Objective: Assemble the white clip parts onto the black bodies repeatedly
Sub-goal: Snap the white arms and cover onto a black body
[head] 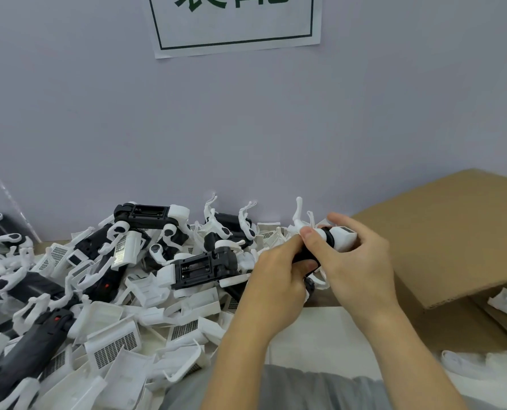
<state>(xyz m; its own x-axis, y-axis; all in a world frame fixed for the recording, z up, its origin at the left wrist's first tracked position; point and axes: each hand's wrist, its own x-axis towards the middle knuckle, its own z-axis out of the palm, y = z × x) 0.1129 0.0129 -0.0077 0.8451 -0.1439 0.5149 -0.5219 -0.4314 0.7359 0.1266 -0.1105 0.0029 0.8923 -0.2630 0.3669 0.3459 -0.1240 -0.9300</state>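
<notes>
Both hands up over the counter (320,329), working one piece between them. Left hand (279,279) curled round the lower end of a black body (304,255); right hand (356,261) wrapped over the upper end, thumb and fingers (339,221) closed on a white clip part (345,238) seated at the black collar. White prongs sticking up just beyond the fingertips. Exact seating of the clip hidden behind the fingers; cannot tell whether snapped home.

Pile (104,291) of loose white parts and black bodies lying well left of the fingers. Cardboard box (453,232) just past the right fingers.

Judgement on handling: moulded plastic, probably light and stiff, smooth enough to slip. Thin prongs likely to flex or snap under side load. Best held by the thick black barrel and the blocky white end, pressed along the axis, prongs left untouched.
</notes>
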